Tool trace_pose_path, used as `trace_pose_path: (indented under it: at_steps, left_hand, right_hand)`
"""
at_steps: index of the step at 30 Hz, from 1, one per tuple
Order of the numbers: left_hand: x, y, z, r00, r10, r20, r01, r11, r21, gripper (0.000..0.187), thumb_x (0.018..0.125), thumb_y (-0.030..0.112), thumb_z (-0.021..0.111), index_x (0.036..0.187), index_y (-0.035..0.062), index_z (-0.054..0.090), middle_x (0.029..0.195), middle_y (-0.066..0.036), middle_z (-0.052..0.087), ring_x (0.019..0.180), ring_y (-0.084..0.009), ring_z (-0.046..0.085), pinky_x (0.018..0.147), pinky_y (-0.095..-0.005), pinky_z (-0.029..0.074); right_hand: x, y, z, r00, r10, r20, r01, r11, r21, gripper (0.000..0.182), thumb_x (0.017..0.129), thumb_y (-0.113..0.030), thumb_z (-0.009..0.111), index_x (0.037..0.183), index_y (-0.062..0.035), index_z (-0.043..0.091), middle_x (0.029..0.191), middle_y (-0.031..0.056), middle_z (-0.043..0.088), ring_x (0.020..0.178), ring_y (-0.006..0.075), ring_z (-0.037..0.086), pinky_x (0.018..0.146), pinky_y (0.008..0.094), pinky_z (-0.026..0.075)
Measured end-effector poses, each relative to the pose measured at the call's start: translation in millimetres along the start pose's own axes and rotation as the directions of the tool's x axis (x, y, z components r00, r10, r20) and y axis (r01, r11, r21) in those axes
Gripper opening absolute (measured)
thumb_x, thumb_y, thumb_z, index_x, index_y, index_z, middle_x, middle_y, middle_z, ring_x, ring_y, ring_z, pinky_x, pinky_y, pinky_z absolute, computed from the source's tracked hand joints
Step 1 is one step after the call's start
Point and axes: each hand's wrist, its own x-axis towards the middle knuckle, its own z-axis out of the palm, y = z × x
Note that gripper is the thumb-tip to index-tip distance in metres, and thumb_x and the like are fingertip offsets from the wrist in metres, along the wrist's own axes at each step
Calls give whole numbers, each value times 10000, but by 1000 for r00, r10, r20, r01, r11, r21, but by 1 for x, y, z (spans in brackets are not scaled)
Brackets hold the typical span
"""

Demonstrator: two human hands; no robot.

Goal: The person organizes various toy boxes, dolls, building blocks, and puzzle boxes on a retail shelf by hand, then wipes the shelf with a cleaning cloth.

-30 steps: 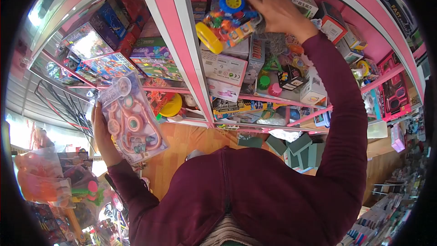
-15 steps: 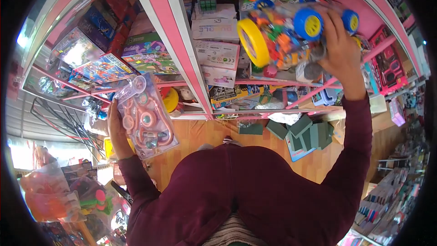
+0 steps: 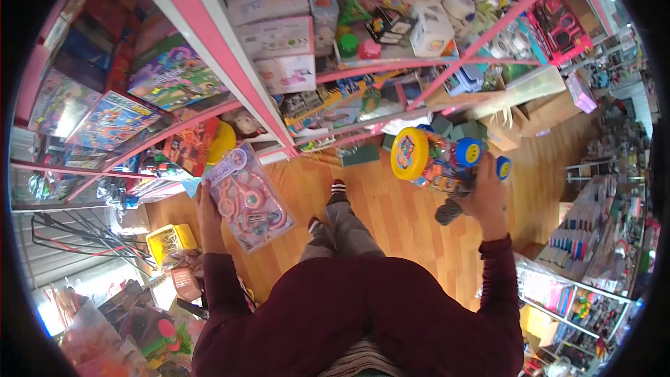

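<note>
My left hand (image 3: pixel 209 218) grips the left edge of a flat clear pack of pink toys (image 3: pixel 252 199), a toy doctor set by its look, with a stethoscope-like loop inside. On the right, my right hand (image 3: pixel 486 204) is closed round the wheeled end of a see-through toy jar (image 3: pixel 440 153). The jar has a yellow lid facing left, blue wheels with yellow hubs and colourful pieces inside. It is held over the floor, in front of the shelves. A dark grey fuzzy thing (image 3: pixel 449 211) hangs just below my right hand, partly hidden by it.
Pink-framed shelves (image 3: pixel 363 70) packed with boxed toys stand ahead. Dark green blocks (image 3: pixel 360 155) and a cardboard box (image 3: pixel 504 128) lie on the wooden floor (image 3: pixel 377 216) along their base. At left stands a yellow crate (image 3: pixel 171 243); stocked racks (image 3: pixel 583 237) line the right.
My right hand has brought the jar down and away from the upper shelf to over the floor. The left hand still holds the pack, a little further right and lower in view. The view has shifted.
</note>
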Motion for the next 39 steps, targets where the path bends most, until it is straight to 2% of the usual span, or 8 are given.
trace_pose_path:
  at_steps: [7, 13, 19, 21, 26, 35, 37, 39]
  left_hand:
    - [-25, -149, 8, 989, -134, -66, 147, 957, 252, 234, 859, 190, 568, 1033, 67, 471, 779, -31, 584, 633, -79, 540, 521, -197, 412]
    - [-41, -303, 44, 959, -251, -134, 285, 858, 427, 304, 838, 231, 606, 1030, 75, 430, 651, 2, 540, 508, -56, 482, 415, -188, 334]
    - [-31, -511, 113, 910, -387, -148, 412, 807, 423, 351, 824, 216, 625, 1057, 58, 415, 718, -49, 553, 620, -95, 516, 500, -232, 404]
    - [-23, -570, 129, 930, -353, -98, 351, 779, 520, 349, 825, 208, 621, 1064, 60, 414, 747, -67, 567, 646, -114, 539, 528, -249, 433]
    - [10, -717, 116, 952, -305, 1, 236, 739, 631, 359, 824, 209, 614, 1068, 52, 401, 763, -87, 584, 616, -127, 552, 509, -263, 446]
    - [35, -812, 111, 868, -476, -140, 462, 671, 580, 397, 849, 216, 583, 1139, 51, 368, 900, -102, 585, 763, -134, 552, 637, -266, 454]
    - [42, -838, 100, 847, -510, -146, 483, 628, 610, 394, 848, 230, 575, 1136, 38, 387, 916, -116, 587, 777, -144, 556, 662, -273, 455]
    - [47, -862, 91, 900, -431, -59, 416, 813, 408, 507, 858, 242, 550, 1268, 36, 333, 1135, -162, 510, 1022, -187, 499, 825, -301, 423]
  right_hand:
    - [-64, 35, 125, 830, 372, 416, -432, 900, 58, 859, 490, -268, 796, 1178, -23, 345, 1034, 153, 477, 848, 357, 574, 670, 430, 495]
    - [-112, 81, 256, 708, 461, 535, -582, 810, 73, 865, 483, -285, 805, 1167, -10, 352, 1031, 179, 496, 881, 363, 572, 681, 435, 496]
    - [-152, 149, 434, 666, 477, 574, -634, 767, 100, 832, 493, -337, 803, 1133, 4, 395, 1080, 197, 519, 902, 365, 575, 776, 420, 469]
    - [-164, 171, 489, 531, 476, 701, -779, 600, 183, 794, 504, -343, 805, 1103, 24, 434, 1053, 213, 551, 931, 349, 574, 779, 395, 470]
    - [-200, 227, 643, 457, 401, 794, -878, 347, 330, 700, 545, -268, 813, 1071, 39, 467, 995, 161, 586, 898, 260, 584, 764, 344, 471]
    - [-247, 278, 776, 419, 103, 902, -886, -169, 431, 535, 668, -118, 742, 1122, -7, 482, 995, 79, 594, 896, 191, 587, 785, 318, 473]
    - [-247, 286, 778, 422, 61, 904, -885, -190, 426, 533, 691, -105, 721, 1149, -10, 466, 1013, 82, 588, 903, 193, 587, 798, 326, 473]
    - [-247, 293, 781, 384, 62, 921, -910, -140, 389, 540, 712, -114, 705, 1176, -19, 446, 1033, 84, 580, 904, 199, 586, 793, 318, 473]
